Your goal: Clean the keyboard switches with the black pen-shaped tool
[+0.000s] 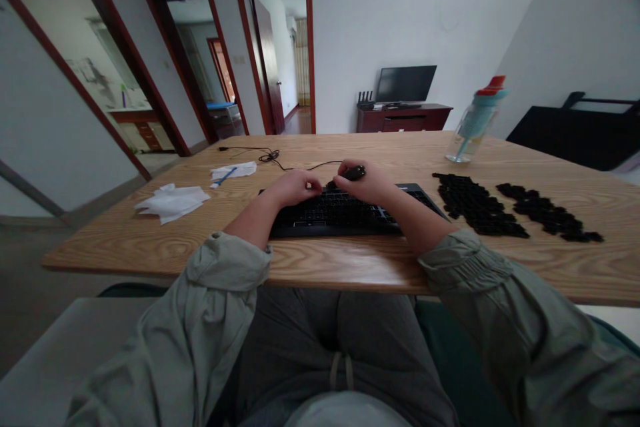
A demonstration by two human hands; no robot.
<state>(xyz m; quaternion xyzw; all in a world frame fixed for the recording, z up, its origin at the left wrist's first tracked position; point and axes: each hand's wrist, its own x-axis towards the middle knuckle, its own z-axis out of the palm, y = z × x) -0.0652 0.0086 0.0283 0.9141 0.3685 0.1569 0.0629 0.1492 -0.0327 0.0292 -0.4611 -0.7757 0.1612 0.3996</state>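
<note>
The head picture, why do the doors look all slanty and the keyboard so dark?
In the head view, the wide lens bends the edges, so the doors lean; the keyboard is black and dimly lit, blurring its keys; both hands, left and right, look soft.

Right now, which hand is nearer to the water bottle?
Right. The right hand rests on the keyboard on the side toward the water bottle; the left hand is farther left.
</note>
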